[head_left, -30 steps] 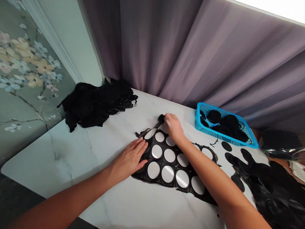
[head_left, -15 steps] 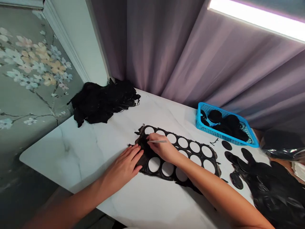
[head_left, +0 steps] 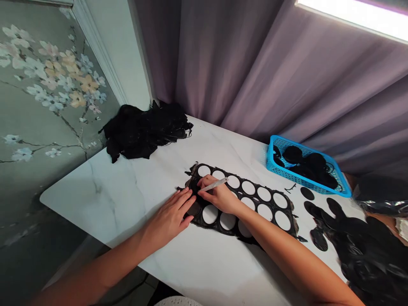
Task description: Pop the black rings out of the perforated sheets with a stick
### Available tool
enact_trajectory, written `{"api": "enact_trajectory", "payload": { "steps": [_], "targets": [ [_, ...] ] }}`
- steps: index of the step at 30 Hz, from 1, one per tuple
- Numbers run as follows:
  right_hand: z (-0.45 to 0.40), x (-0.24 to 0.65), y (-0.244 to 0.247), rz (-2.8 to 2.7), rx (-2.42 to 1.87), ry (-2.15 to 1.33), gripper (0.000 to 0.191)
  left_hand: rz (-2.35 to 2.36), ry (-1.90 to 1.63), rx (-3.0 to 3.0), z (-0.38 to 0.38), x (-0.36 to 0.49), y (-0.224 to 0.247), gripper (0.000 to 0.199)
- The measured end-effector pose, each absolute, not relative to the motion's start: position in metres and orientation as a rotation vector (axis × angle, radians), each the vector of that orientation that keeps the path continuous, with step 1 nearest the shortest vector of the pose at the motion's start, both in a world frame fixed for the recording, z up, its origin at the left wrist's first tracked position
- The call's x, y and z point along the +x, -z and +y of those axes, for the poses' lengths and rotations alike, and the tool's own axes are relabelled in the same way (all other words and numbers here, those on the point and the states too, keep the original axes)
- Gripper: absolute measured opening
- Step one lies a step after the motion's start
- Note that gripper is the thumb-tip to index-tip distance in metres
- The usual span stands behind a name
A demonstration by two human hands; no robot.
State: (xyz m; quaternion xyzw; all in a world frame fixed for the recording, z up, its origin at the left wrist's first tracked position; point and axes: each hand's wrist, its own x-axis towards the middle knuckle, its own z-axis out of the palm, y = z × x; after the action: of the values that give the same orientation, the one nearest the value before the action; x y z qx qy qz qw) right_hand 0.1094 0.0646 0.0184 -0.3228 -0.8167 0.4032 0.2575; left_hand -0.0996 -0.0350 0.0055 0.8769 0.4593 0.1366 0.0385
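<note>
A black rubbery sheet with rows of round holes lies on the table, the white tabletop showing through most of them. My left hand rests flat at its left end, fingers stretched over a black disc still sitting in its ring. In a pinch, my right hand grips a slim pale pen-like tool just above my left fingertips. The tool's tip points down-left into the sheet and is hidden by my fingers, so its exact kind does not show.
A blue plastic basket at the back right holds black round pieces. Loose black discs and a large black heap lie at the right. Another crumpled black pile sits at the back left, near the curtain.
The pale tool has tilted, its rear end now raised up to the right. My left hand stays flat on the sheet. The whole view has shifted slightly.
</note>
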Motion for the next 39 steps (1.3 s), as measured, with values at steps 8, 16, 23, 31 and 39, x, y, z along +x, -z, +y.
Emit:
{"api": "enact_trajectory", "payload": {
  "steps": [8,16,23,31,39],
  "targets": [
    [0.038,0.094,-0.008,-2.502,-0.911,-0.599,0.009,1.411,-0.484,2.683,-0.034,-0.101,-0.003,0.045],
    [0.124,0.154,-0.025,-2.015,-1.468,-0.262,0.015,1.395,-0.518,2.655,-0.033,-0.101,-0.008,0.046],
    [0.046,0.124,-0.034,-2.236,-1.1,-0.63,0.013,1.429,-0.615,2.672,-0.064,-0.105,-0.017,0.034],
    [0.0,0.1,-0.024,-2.204,-0.897,-1.106,0.014,1.409,-0.545,2.691,-0.088,-0.103,-0.013,0.032],
    [-0.004,0.1,-0.024,-2.139,-0.905,-1.21,0.02,1.414,-0.567,2.68,-0.087,-0.104,-0.01,0.037]
  ]
}}
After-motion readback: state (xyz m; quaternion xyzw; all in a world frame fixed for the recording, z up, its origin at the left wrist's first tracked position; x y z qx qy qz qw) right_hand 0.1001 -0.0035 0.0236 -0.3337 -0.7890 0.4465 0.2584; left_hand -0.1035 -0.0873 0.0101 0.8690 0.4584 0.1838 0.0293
